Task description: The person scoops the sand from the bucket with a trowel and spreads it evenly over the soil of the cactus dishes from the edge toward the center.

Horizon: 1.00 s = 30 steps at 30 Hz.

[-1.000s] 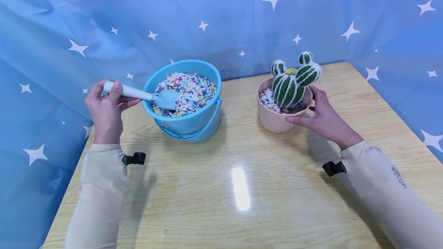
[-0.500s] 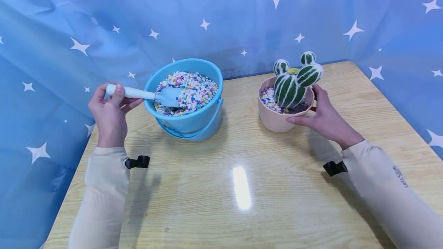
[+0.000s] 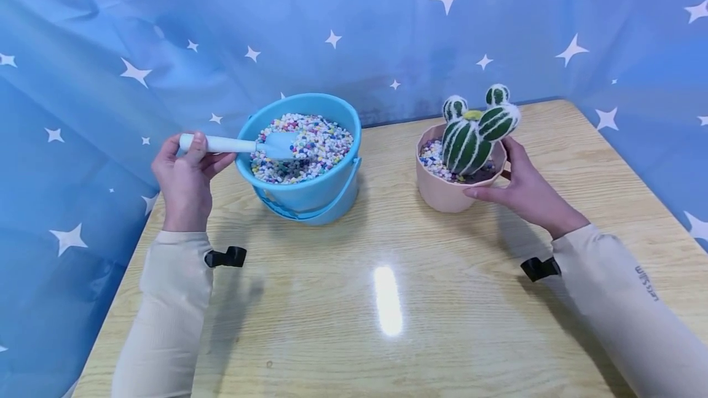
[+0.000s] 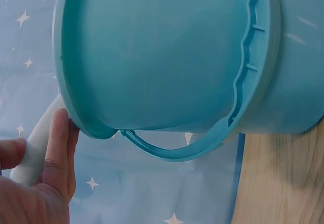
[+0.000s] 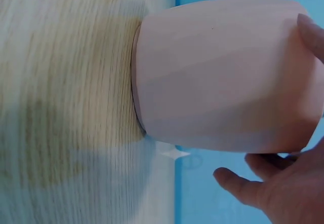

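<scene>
On the left, my left hand (image 3: 185, 180) grips the pale blue handle of a toy shovel (image 3: 221, 144). The shovel lies nearly level over the near-left rim of a blue bucket (image 3: 315, 201). Its blade is among small multicoloured pebbles (image 3: 326, 140) inside, some against its tip. My right hand (image 3: 528, 192) holds the right side of a pink flowerpot (image 3: 442, 195), thumb on the front and fingers behind the rim. A striped green toy cactus (image 3: 463, 147) stands in this pot, with pebbles covering part of the soil. In the left wrist view, the bucket hides the blade.
Both containers stand on a wooden table (image 3: 310, 300), bucket left and pot right, with a gap between them. The bucket's handle (image 4: 177, 155) hangs down its front. A blue curtain with white stars (image 3: 376, 29) hangs behind the table and along its sides.
The shovel has shifted a little to the right and levelled out, its blade coming up in the pebbles. The right hand stays on the flowerpot. The whole head view has drifted slightly.
</scene>
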Motion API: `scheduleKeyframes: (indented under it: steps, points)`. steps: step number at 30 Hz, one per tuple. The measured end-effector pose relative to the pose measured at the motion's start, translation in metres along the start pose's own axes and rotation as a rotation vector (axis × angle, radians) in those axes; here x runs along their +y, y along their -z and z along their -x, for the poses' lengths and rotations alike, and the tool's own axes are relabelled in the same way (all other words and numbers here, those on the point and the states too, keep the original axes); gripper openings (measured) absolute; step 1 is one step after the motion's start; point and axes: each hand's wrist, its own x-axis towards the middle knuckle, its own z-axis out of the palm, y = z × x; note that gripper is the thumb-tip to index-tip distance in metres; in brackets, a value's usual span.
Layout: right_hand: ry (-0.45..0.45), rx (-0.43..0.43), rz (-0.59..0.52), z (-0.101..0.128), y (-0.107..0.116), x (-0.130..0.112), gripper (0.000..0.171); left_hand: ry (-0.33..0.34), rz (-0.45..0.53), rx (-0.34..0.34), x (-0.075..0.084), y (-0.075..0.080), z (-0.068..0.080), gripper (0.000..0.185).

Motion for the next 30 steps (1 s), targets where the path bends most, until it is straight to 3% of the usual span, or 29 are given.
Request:
scheduleKeyframes:
  steps: [6, 10, 16, 30]
  points:
    - [0.005, -0.023, -0.001, -0.001, 0.005, 0.0, 0.11, 0.009, 0.026, -0.015, -0.002, -0.002, 0.0, 0.027]
    - [-0.021, -0.023, -0.013, 0.001, 0.007, 0.001, 0.109, 0.03, 0.095, -0.024, -0.005, -0.003, 0.0, 0.023]
    - [0.012, -0.007, 0.001, 0.002, 0.006, 0.001, 0.105, 0.042, 0.201, -0.019, -0.007, -0.008, 0.002, 0.018]
    - [0.022, -0.013, 0.005, 0.002, 0.004, 0.002, 0.106, 0.075, 0.28, -0.115, -0.007, -0.04, 0.017, 0.015]
